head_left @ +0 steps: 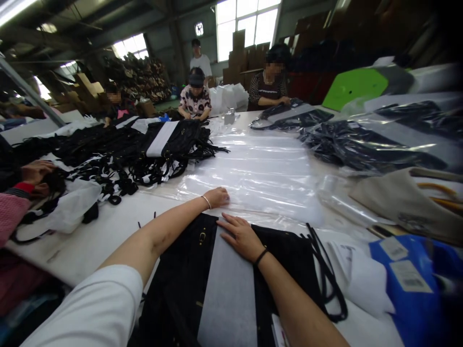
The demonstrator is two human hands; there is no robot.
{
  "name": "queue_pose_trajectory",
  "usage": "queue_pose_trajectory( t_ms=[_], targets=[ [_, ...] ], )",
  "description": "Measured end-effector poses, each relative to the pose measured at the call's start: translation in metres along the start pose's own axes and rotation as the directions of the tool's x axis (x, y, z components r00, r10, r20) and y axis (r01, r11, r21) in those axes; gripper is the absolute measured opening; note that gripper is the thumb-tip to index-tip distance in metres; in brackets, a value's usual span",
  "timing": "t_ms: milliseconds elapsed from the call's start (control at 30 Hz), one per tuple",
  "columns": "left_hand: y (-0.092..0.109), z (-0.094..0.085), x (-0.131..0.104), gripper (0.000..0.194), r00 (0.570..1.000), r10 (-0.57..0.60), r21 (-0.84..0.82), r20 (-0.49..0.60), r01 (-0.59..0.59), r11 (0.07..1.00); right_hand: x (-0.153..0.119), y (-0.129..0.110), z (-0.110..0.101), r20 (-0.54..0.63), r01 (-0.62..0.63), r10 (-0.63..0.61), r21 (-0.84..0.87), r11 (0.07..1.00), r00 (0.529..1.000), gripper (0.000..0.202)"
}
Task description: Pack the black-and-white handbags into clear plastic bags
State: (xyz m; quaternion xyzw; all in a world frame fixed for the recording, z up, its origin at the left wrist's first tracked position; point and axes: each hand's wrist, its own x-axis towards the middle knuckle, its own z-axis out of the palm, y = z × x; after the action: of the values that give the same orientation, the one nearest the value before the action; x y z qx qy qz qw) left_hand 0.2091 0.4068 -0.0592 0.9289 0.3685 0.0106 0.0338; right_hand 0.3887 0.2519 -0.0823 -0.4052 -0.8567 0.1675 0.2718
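A black bag (184, 274) with a small brass buckle and a pale paper strip (227, 294) across it lies in front of me. Spread flat, my right hand (241, 236) rests on the upper end of the strip, fingers apart. Just beyond the bag, my left hand (216, 197) has its fingers curled together at the near edge of a layered stack of clear plastic bags (260, 164). It appears to pinch the top plastic, though its fingertips are partly hidden. Black straps (327, 279) trail off the bag's right side.
Piled black bags (162, 137) with tangled straps cover the left table. At right are plastic-wrapped black bags (383, 140), a beige cloth bag (401, 197), a plastic roll (343, 200) and a blue package (408, 279). A co-worker's hand (38, 172) is at left; other people sit across.
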Motion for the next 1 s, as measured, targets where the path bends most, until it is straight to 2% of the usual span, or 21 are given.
queue_pose_trajectory(
  t_ms=[133,300,433,600,767,1000],
  targets=[
    [0.012,0.007,-0.005,0.017,1.0,0.024,0.016,0.019,-0.024,1.0,0.0,-0.001,-0.001,0.022,-0.001,0.001,0.005,1.0,1.0,0.041],
    [0.01,0.013,-0.004,0.02,0.998,-0.058,-0.02,-0.04,0.057,0.998,-0.001,-0.003,-0.002,0.009,-0.014,0.014,0.014,1.0,1.0,0.042],
    [0.004,0.02,-0.003,0.043,0.989,-0.115,-0.088,-0.089,0.107,0.99,-0.001,-0.003,-0.001,0.026,-0.023,0.022,0.014,1.0,0.999,0.044],
    [0.007,0.026,-0.006,0.021,0.989,-0.125,-0.173,-0.076,0.11,0.979,-0.001,-0.002,-0.001,0.044,-0.037,0.036,0.01,0.999,0.998,0.045],
    [0.0,0.02,0.006,0.027,0.941,-0.313,-0.224,-0.127,0.281,0.933,0.0,-0.002,-0.001,0.038,-0.041,0.04,0.036,0.999,0.999,0.044],
    [-0.022,0.001,0.024,0.023,0.959,-0.285,-0.316,-0.006,0.268,0.91,0.001,-0.002,-0.004,0.038,-0.047,0.044,0.074,0.996,0.998,0.046]
  ],
)
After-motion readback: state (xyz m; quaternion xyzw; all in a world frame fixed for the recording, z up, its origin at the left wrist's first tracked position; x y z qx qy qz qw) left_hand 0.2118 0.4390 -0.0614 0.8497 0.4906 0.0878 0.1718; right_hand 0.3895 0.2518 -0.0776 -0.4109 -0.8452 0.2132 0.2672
